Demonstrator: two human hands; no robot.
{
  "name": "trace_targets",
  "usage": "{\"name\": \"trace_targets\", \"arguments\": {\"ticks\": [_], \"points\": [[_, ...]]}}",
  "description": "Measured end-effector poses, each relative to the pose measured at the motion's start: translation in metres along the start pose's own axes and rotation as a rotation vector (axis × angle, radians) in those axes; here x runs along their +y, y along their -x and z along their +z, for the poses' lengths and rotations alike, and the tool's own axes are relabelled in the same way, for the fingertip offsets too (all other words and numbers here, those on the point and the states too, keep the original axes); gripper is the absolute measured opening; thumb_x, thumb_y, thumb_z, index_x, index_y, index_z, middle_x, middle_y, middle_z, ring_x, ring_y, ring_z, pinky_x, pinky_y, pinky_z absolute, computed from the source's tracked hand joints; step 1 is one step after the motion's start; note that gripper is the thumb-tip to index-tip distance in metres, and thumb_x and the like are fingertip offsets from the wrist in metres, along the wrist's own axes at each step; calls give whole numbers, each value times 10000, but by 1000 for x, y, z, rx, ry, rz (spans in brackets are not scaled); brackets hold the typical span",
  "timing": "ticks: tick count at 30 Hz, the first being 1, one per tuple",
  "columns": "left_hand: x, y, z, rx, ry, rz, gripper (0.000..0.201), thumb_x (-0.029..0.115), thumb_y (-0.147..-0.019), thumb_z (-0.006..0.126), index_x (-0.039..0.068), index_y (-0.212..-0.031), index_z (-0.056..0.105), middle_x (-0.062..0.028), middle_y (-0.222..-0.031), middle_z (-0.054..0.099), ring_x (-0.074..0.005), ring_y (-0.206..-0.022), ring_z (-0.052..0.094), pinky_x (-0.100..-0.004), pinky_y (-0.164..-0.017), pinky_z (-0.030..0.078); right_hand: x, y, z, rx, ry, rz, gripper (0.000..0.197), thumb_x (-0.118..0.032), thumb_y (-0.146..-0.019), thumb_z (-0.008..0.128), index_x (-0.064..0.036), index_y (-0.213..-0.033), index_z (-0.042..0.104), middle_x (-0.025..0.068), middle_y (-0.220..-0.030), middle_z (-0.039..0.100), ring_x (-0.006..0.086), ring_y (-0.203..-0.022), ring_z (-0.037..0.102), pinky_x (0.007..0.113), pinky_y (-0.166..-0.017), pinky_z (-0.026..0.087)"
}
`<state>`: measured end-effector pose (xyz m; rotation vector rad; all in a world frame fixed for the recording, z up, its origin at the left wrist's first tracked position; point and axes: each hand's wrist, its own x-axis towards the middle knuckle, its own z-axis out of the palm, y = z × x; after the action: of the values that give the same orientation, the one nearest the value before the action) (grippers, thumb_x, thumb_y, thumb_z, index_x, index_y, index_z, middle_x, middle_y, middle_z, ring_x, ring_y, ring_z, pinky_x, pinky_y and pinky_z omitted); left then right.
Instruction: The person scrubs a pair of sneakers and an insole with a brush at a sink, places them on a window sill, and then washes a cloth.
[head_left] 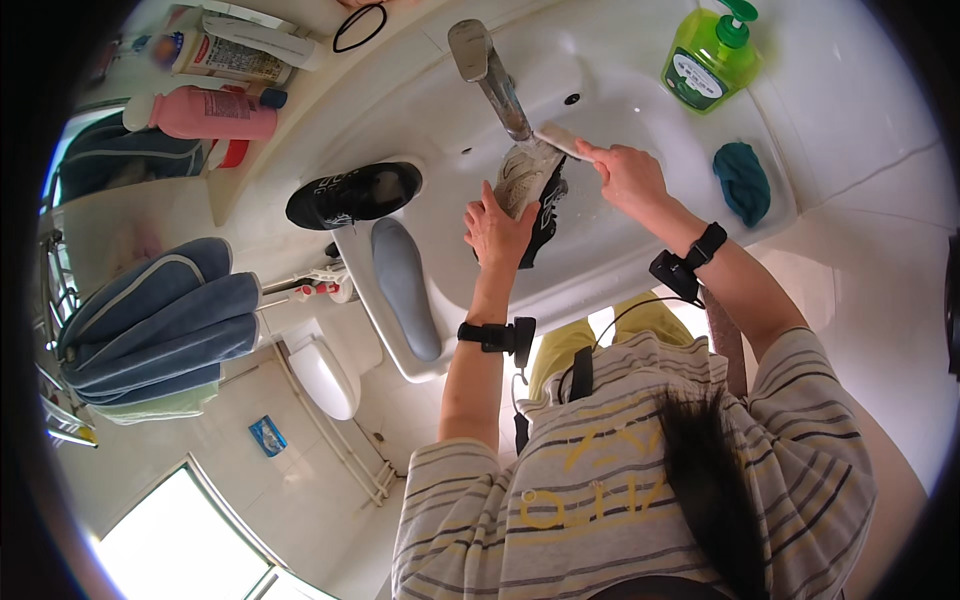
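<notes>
While the left hand (494, 230) clasps a black sneaker (526, 184) beneath its palm, sole up over the washbasin (638, 112), the right hand (628, 180) grips a pale brush (563, 141) extending to its left.

The held shoe (547, 218) is black with white marks and a dingy off-white sole (524, 176); the other shoe (362, 194) is black, also marked white. The insole (403, 285) is blue-grey, the sink (625, 100) white, the brush (563, 141) apparently whitish, though glare blurs it. Pump bottle (690, 55): lime green. Rag (742, 185): teal. Shirt (590, 500): pale, dark-striped, yellow-lettered.
</notes>
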<state>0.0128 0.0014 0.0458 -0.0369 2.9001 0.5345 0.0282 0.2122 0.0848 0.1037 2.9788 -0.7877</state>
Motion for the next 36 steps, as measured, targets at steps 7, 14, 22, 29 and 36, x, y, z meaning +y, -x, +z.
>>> {"name": "trace_targets", "arguments": {"ticks": [7,14,22,29,36], "points": [[1,11,-4,193,-96,225,931,418,-589,777,49,-1321,335,-158,-1095,450,-335,-1051,421,-479,-865,332,-7,13,18,-45,-13,-47,521,-55,-742,560,-257,-1222,554,105,-761,611,300,-699,603,389,-645,480],[-11,6,16,2,124,30,928,495,-582,763,72,-1319,389,-171,-1147,444,-338,-1118,405,-489,-908,344,-18,27,30,2,-68,-27,505,-63,-767,543,-286,-1219,552,97,-737,596,285,-673,599,396,-621,475],[-8,-16,23,-535,952,-335,758,306,-750,702,0,-1348,351,-157,-1107,591,-216,-929,610,-314,-776,502,-25,39,43,109,-115,-210,475,-62,-781,555,-257,-1214,557,92,-698,575,287,-614,579,399,-557,460],[-15,-9,60,-591,1584,-419,436,272,-864,598,41,-1213,475,-109,-1086,582,-223,-944,594,-353,-823,498,-36,40,33,89,-108,-109,381,-125,-835,525,-251,-1193,568,109,-718,584,315,-641,579,423,-581,460],[26,21,91,-407,1812,-570,526,403,-871,570,88,-1272,440,-92,-1169,541,-231,-1050,533,-373,-888,457,-9,100,-28,-184,26,-71,405,-85,-813,524,-220,-1192,572,115,-695,561,312,-630,580,421,-576,458]]}}
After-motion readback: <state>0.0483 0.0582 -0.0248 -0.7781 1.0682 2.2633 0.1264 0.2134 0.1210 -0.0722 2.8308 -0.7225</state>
